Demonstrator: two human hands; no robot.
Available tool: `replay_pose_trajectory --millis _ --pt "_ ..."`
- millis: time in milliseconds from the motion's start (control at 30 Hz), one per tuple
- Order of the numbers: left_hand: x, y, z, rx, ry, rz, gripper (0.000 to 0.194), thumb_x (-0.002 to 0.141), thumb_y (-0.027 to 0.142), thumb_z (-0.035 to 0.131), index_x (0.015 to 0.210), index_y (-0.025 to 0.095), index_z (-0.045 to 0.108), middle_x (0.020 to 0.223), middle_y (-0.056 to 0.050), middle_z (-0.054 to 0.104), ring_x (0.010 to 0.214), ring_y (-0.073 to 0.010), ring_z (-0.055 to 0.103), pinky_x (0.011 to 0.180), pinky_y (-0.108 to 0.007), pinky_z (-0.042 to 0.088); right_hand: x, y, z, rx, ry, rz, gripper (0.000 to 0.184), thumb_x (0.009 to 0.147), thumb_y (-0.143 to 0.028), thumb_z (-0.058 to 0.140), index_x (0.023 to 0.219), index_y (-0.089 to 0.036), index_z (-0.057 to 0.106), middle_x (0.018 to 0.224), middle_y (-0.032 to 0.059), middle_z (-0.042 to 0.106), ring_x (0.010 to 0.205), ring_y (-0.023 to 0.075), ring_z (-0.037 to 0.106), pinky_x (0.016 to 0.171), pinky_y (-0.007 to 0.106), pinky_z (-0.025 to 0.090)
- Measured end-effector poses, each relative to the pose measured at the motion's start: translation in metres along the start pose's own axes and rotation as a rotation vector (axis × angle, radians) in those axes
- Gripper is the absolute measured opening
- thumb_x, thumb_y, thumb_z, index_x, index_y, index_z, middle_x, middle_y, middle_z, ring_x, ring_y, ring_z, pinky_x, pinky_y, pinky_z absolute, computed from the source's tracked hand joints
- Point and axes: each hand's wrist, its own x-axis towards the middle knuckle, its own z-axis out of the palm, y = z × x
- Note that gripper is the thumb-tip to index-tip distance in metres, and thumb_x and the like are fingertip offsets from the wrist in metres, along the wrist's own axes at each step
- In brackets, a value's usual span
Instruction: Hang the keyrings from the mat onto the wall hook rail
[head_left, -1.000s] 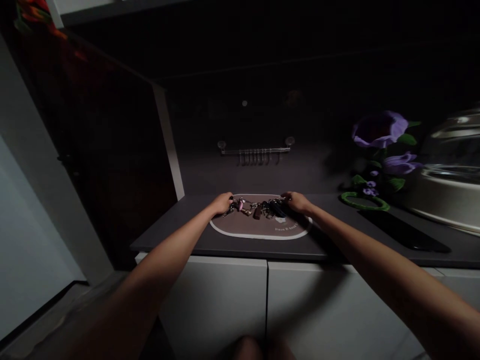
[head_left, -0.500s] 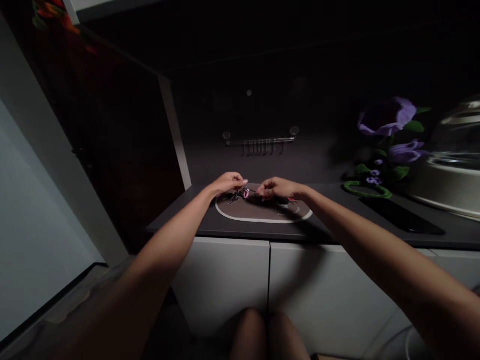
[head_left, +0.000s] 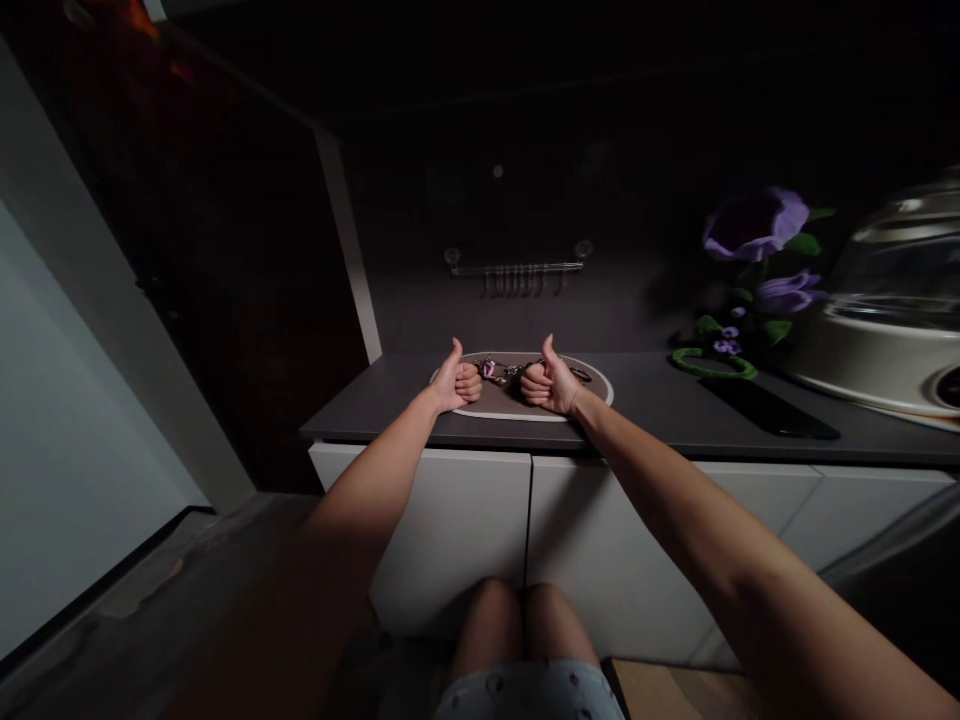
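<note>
My left hand point(head_left: 459, 382) is in a fist with its thumb pointing up, over the left end of the oval mat point(head_left: 502, 408). My right hand point(head_left: 550, 382) makes the same thumb-up fist over the right part of the mat. Neither fist shows anything in it. Between and behind the hands lies a small bunch of trinkets, which looks like a keychain, with a pink charm point(head_left: 489, 368) and shiny metal bits. A dark loop point(head_left: 580, 375) lies on the mat just right of my right hand. My fists partly hide the bunch.
A clear rail with hooks point(head_left: 517, 268) is fixed to the dark wall. On the right stand purple craft flowers point(head_left: 759, 225) with a green ring base, a flat black slab point(head_left: 772, 408) and a cream appliance point(head_left: 892, 350). White cabinet doors point(head_left: 450, 530) are below the counter.
Both hands have let go of the small bunch, which now lies on the mat. They have closed into fists with thumbs raised. The view has shifted slightly.
</note>
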Motion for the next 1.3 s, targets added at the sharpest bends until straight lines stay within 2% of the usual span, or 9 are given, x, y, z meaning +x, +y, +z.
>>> replay_pose_trajectory --millis 300,467,533,633,733,833,1033,1167,1300 --pt "0.003 -0.002 -0.002 -0.029 -0.017 -0.001 0.062 0.063 0.078 0.022 0.044 0.019 0.015 0.034 0.006 0.015 0.032 -0.0045 0.016 0.036 -0.021 0.016 -0.002 -0.001 0.004 -0.007 0.032 0.005 0.063 0.066 -0.077 0.007 0.042 -0.020 0.018 0.035 -0.0052 0.018 0.034 0.0053 0.015 0.034 0.019 0.017" --pt "0.007 0.010 -0.002 0.051 -0.021 -0.003 0.062 0.066 0.077 0.020 0.047 0.018 0.030 0.035 0.006 0.017 0.033 -0.0048 0.017 0.037 -0.021 0.018 0.003 -0.005 0.004 -0.035 0.016 -0.010 0.063 0.069 -0.076 0.012 0.046 -0.019 0.029 0.036 -0.0059 0.020 0.034 0.0056 0.018 0.036 0.019 0.017" --pt "0.011 0.020 -0.001 0.077 0.014 0.060 0.061 0.069 0.074 0.021 0.052 0.017 0.038 0.036 0.006 0.019 0.033 -0.0050 0.019 0.038 -0.021 0.021 0.010 -0.010 0.004 -0.043 0.019 -0.060 0.062 0.072 -0.074 0.016 0.052 -0.019 0.037 0.036 -0.0068 0.020 0.034 0.0059 0.020 0.037 0.019 0.019" --pt "0.021 0.035 -0.002 0.143 0.182 0.223 0.050 0.076 0.063 0.033 0.058 0.017 0.042 0.038 0.006 0.024 0.034 -0.0051 0.024 0.041 -0.021 0.024 0.026 -0.018 0.007 -0.073 0.090 -0.158 0.051 0.076 -0.065 0.031 0.065 -0.018 0.047 0.036 -0.0090 0.019 0.034 0.0057 0.020 0.037 0.018 0.021" --pt "0.032 0.046 -0.005 0.300 0.365 0.400 0.034 0.077 0.045 0.049 0.060 0.017 0.042 0.043 0.006 0.033 0.038 -0.0044 0.030 0.043 -0.020 0.025 0.046 -0.024 0.009 -0.138 0.219 -0.261 0.033 0.074 -0.051 0.051 0.076 -0.018 0.050 0.037 -0.0102 0.025 0.034 0.0049 0.026 0.039 0.017 0.023" --pt "0.041 0.050 -0.012 0.535 0.453 0.499 0.024 0.076 0.033 0.053 0.062 0.016 0.044 0.049 0.005 0.042 0.044 -0.0049 0.036 0.047 -0.019 0.028 0.065 -0.026 0.011 -0.230 0.371 -0.333 0.023 0.072 -0.038 0.058 0.080 -0.018 0.050 0.043 -0.0087 0.038 0.038 0.0045 0.035 0.041 0.017 0.027" --pt "0.053 0.038 -0.031 0.984 0.492 0.594 0.010 0.075 0.025 0.050 0.071 0.016 0.052 0.063 0.001 0.052 0.059 -0.0091 0.045 0.059 -0.020 0.035 0.097 -0.016 0.006 -0.434 0.517 -0.409 0.013 0.073 -0.023 0.051 0.085 -0.017 0.050 0.061 -0.0042 0.051 0.052 0.0059 0.047 0.050 0.018 0.037" --pt "0.055 0.024 -0.044 1.142 0.496 0.590 0.011 0.075 0.022 0.048 0.075 0.016 0.057 0.072 -0.002 0.058 0.068 -0.0121 0.050 0.066 -0.023 0.038 0.107 -0.002 -0.005 -0.706 0.580 -0.445 0.014 0.074 -0.021 0.049 0.086 -0.016 0.053 0.070 -0.0016 0.054 0.062 0.0080 0.049 0.061 0.021 0.040" --pt "0.052 0.017 -0.053 1.307 0.396 0.577 0.013 0.075 0.021 0.048 0.075 0.017 0.061 0.078 -0.004 0.060 0.076 -0.0149 0.051 0.072 -0.025 0.038 0.105 0.005 -0.014 -1.046 0.552 -0.444 0.014 0.075 -0.022 0.050 0.086 -0.017 0.057 0.081 0.0026 0.059 0.075 0.0113 0.052 0.071 0.024 0.039"
